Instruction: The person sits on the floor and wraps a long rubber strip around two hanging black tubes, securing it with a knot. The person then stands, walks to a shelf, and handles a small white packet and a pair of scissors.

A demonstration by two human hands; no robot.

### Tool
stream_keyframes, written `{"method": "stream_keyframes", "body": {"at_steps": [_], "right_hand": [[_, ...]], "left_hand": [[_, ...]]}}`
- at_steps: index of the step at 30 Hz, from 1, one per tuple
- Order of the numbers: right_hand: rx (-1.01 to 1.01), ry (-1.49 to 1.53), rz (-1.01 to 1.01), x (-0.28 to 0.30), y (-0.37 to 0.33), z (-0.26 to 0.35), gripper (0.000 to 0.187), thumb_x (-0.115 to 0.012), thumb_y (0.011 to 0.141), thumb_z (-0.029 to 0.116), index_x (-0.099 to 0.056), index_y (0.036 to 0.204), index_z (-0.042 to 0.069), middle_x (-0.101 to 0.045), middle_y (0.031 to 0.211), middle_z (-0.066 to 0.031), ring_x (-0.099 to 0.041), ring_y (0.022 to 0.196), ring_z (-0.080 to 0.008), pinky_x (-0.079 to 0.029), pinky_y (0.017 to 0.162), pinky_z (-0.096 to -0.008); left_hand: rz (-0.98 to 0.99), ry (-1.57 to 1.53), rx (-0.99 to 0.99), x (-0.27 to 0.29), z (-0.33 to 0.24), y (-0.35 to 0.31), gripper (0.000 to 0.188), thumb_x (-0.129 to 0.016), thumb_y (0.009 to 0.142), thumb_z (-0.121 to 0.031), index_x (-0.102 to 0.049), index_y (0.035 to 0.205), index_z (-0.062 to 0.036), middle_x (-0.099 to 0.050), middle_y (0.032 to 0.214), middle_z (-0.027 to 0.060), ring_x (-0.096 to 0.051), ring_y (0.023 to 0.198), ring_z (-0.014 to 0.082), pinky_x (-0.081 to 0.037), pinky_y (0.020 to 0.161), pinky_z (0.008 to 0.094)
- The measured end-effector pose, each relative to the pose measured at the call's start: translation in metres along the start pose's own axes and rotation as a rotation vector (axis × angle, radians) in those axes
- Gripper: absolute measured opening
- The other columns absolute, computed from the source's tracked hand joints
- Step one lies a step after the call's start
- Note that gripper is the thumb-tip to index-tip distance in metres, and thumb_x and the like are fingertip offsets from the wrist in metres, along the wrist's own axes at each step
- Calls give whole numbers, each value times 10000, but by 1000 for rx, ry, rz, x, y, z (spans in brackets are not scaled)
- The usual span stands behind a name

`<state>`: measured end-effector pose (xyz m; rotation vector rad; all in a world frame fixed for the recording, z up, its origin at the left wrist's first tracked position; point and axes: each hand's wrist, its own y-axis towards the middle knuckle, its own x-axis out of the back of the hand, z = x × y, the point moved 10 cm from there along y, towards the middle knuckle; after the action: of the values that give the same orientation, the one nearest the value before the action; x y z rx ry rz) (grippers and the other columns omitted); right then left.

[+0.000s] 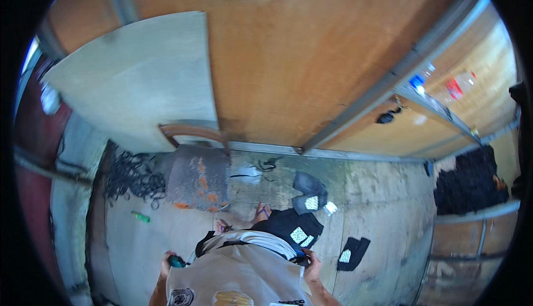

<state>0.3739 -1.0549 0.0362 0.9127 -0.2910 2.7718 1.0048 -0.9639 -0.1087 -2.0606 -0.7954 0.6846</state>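
My left hand (166, 265) is at my left hip, its fingers closed round a dark green rounded object (176, 261). At the other hip my right hand (312, 265) is closed, fingertips against my waist beside a bit of blue (301, 252); what it grips is too small to make out. Beyond my shirt, black trousers (283, 222) with a white patterned patch lie by my sandalled foot (262, 212). Just past them is a folded grey garment (308, 188), with a small white piece (330, 209) beside it. A folded black garment (353, 253) lies farther right.
A worn chair (186, 175) stands ahead, beside a heap of dark strips (133, 178). A green tube (140, 216) and a white packet (249, 175) lie on the floor. Black cloth (472, 181) is piled on a right-hand ledge. Bottles (461, 86) sit on a wall beam.
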Motion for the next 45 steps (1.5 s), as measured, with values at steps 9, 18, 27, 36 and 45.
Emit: {"method": "stream_keyframes", "body": {"at_steps": [9, 18, 27, 36, 45], "right_hand": [[-671, 419, 455, -68, -11, -129, 338, -545, 965, 163, -645, 1245, 2, -683, 1207, -72, -651, 1048, -215, -520, 874, -340], [-753, 99, 975, -95, 63, -102, 395, -585, 960, 300, -616, 1302, 106, -692, 1090, -46, -654, 1022, -181, -510, 861, -376], [-806, 344, 1395, -120, 89, -119, 495, -668, 957, 321, -555, 1379, 89, -653, 1172, -22, -617, 1053, -158, -479, 901, -320], [-642, -74, 1581, -214, 107, -60, 591, -696, 937, 331, -493, 1424, 65, -650, 1193, -62, -627, 1062, -193, -493, 912, -349], [-475, -315, 1649, -313, 52, -11, 693, -725, 917, 342, -431, 1469, 42, -647, 1213, -102, -637, 1071, -227, -508, 924, -378]], "left_hand": [[36, 597, -13, -50, 8, 1, 368, -690, 918, -418, -697, 813, -65, -672, 758, 26, -614, 718, 141, -472, 707, 287], [-10, 721, -108, -53, 12, -10, 376, -627, 908, -307, -746, 1081, 5, -737, 956, 95, -668, 900, 187, -522, 862, 331], [-251, 554, -21, -29, 86, -50, 432, -623, 889, -349, -761, 1132, -19, -754, 1045, 146, -693, 966, 228, -531, 897, 348], [-440, 288, 35, 38, 170, -119, 390, -641, 864, -345, -789, 1055, -39, -761, 1004, 123, -693, 950, 210, -532, 881, 338], [-325, 280, 39, 115, 190, -120, 404, -637, 865, -358, -781, 1051, -29, -755, 1004, 131, -683, 954, 235, -520, 916, 353]]}}
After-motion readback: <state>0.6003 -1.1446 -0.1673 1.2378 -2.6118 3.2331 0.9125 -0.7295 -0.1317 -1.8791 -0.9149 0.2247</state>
